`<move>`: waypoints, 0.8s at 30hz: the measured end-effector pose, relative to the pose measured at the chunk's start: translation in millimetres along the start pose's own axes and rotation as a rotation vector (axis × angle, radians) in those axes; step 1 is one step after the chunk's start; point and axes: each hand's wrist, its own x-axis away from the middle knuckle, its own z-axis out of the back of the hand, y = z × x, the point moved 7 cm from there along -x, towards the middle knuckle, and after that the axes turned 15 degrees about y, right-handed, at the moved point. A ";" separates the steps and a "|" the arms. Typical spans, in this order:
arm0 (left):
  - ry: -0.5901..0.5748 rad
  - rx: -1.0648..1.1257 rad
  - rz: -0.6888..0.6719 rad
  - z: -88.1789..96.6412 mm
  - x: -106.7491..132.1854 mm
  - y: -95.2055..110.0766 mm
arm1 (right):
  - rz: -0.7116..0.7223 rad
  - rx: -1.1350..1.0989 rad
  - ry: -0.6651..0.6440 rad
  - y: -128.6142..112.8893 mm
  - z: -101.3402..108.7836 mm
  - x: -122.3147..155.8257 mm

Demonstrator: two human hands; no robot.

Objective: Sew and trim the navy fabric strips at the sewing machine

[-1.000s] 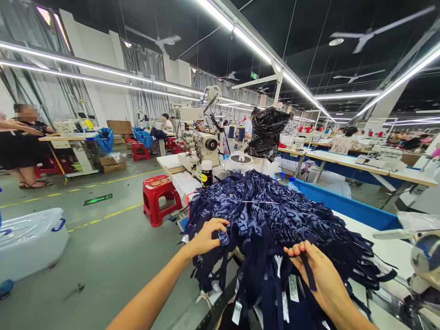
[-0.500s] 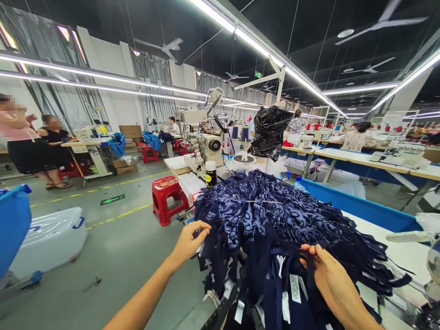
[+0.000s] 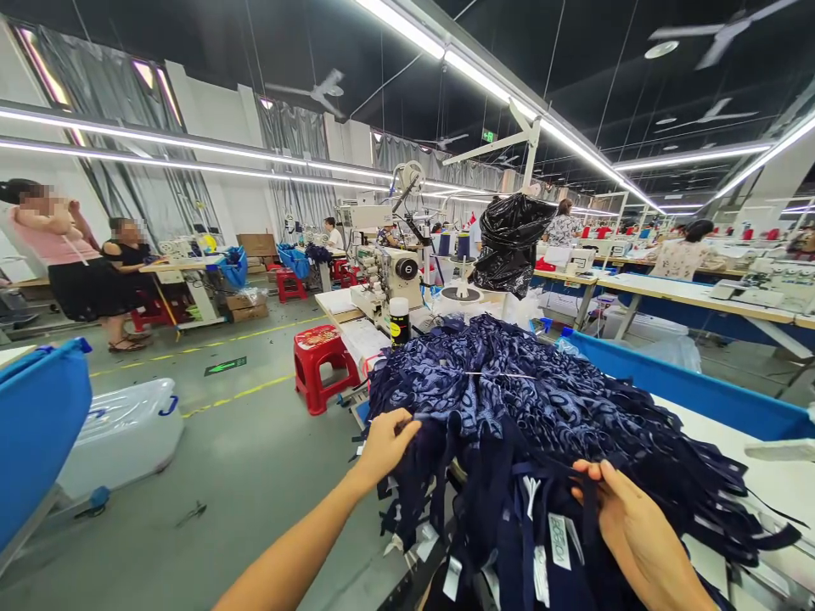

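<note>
A big heap of navy blue patterned fabric strips lies on the white table in front of me, with dark strips and white labels hanging over the near edge. My left hand pinches the left edge of the heap, fingers closed on the fabric. My right hand is at the lower right, thumb and fingers closed on a dark strip hanging from the heap.
A red stool stands left of the table. A sewing machine, a black-and-yellow bottle and a black bag sit behind the heap. A plastic bin and blue cart are at left. Two people stand far left.
The view has swung left. My left hand let go, drew back to the pile's left edge, then took hold of the fabric again. My right hand keeps its grip on the strip.
</note>
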 end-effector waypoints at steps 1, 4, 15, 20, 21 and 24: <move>0.002 0.032 0.082 0.2 -2.4 -9.4 | -0.005 0.002 0.003 0.8 0.8 -1.3; -0.014 0.081 0.170 -2.1 -4.3 -22.4 | -0.021 0.011 0.011 3.2 2.2 -4.1; 0.031 0.146 0.214 -0.3 -3.8 -13.3 | -0.013 0.010 0.003 1.4 1.0 -4.1; 0.134 0.134 0.053 21.2 2.5 33.0 | 0.034 -0.019 -0.012 0.6 -2.0 -2.1; 0.162 0.114 -0.069 27.1 9.2 49.2 | 0.044 -0.020 -0.021 -0.1 -3.7 -0.9; 0.101 0.155 -0.394 29.7 44.4 85.0 | 0.071 -0.017 -0.034 -3.5 -9.1 4.1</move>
